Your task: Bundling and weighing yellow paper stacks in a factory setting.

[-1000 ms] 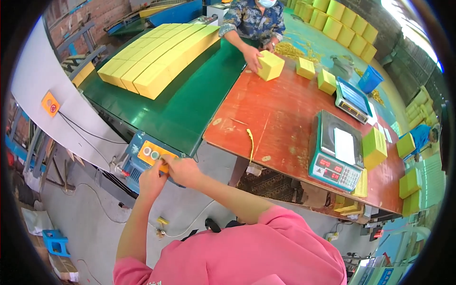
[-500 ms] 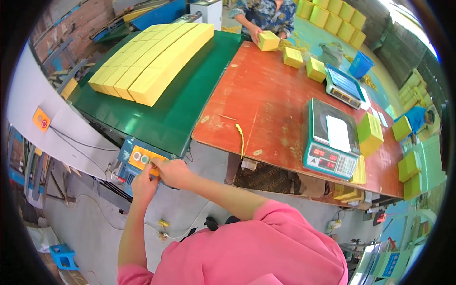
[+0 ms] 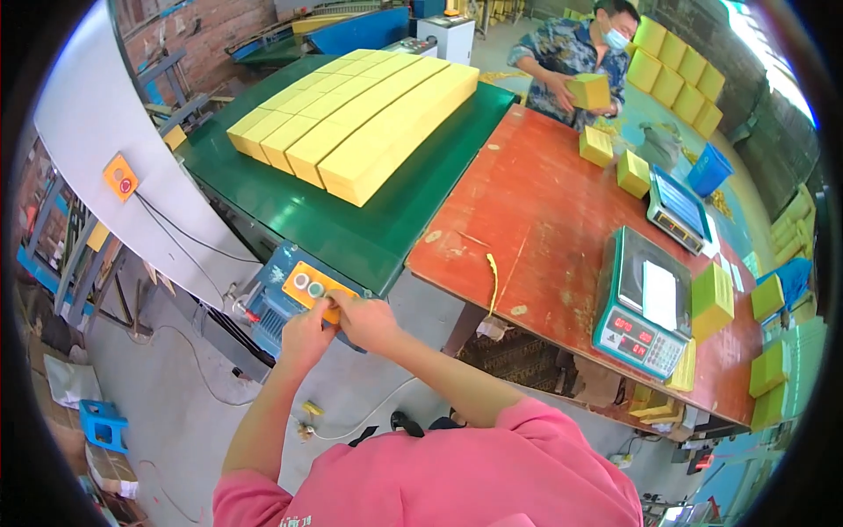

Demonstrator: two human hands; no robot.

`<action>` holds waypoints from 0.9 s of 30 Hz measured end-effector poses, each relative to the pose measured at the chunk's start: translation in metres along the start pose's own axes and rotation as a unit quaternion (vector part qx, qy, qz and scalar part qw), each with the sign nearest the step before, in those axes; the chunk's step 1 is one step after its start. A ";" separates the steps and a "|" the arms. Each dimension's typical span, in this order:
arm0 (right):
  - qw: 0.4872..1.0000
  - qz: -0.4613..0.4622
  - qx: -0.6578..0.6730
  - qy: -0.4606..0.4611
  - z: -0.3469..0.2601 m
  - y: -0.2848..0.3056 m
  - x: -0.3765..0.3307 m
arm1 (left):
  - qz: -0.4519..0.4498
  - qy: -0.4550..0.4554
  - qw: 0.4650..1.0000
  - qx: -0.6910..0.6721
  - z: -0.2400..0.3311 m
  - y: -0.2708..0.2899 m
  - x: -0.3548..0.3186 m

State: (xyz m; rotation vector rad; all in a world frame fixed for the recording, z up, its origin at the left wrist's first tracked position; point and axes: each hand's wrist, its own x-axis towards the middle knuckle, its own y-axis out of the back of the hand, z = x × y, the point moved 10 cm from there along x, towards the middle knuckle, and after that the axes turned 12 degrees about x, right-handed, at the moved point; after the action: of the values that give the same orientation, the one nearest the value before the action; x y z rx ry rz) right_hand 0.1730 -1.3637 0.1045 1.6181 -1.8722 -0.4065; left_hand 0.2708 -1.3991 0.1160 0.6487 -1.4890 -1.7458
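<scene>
Both my hands are at an orange button panel [image 3: 309, 285] on a blue control box [image 3: 274, 307] at the near corner of a green machine bed [image 3: 351, 237]. My left hand [image 3: 305, 334] rests just under the panel with its fingers curled. My right hand [image 3: 364, 321] touches the panel's right end with its fingertips. Neither hand holds anything. Long yellow foam bars [image 3: 360, 114] lie side by side on the green bed.
A red table [image 3: 544, 220] to the right carries two weighing scales [image 3: 639, 303] [image 3: 678, 209] and yellow foam blocks [image 3: 711, 299]. At its far end a person [image 3: 571, 57] holds a yellow block [image 3: 588, 90]. A white machine housing [image 3: 105, 132] stands left; cables run below it.
My head has turned, so the whole scene shifted right and down in view. Both hands stay at the button panel. The person at the far end has lifted a yellow block off the table.
</scene>
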 end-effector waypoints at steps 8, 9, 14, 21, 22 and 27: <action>0.999 0.041 0.002 0.030 -0.004 0.003 0.003 | 0.048 -0.024 0.998 -0.024 -0.001 0.004 0.001; 0.999 0.034 -0.011 0.010 -0.001 0.003 0.002 | 0.051 -0.019 0.998 -0.025 -0.003 0.003 0.001; 1.000 0.026 -0.014 -0.003 -0.002 0.007 0.003 | 0.060 -0.039 0.997 -0.003 0.002 0.002 0.003; 0.999 0.021 -0.044 0.008 -0.009 -0.006 0.004 | 0.065 -0.026 0.997 -0.023 -0.013 0.003 -0.009; 0.999 0.014 -0.049 0.011 -0.006 -0.009 0.004 | 0.057 -0.028 0.998 -0.029 -0.013 -0.004 -0.008; 0.999 0.029 -0.003 0.021 -0.007 0.009 0.000 | 0.000 -0.034 0.999 -0.036 0.005 -0.003 0.001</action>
State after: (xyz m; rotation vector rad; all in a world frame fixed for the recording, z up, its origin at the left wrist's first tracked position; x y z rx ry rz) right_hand 0.1700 -1.3611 0.1153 1.5526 -1.8800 -0.3506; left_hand 0.2660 -1.3965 0.1139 0.5579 -1.4645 -1.8283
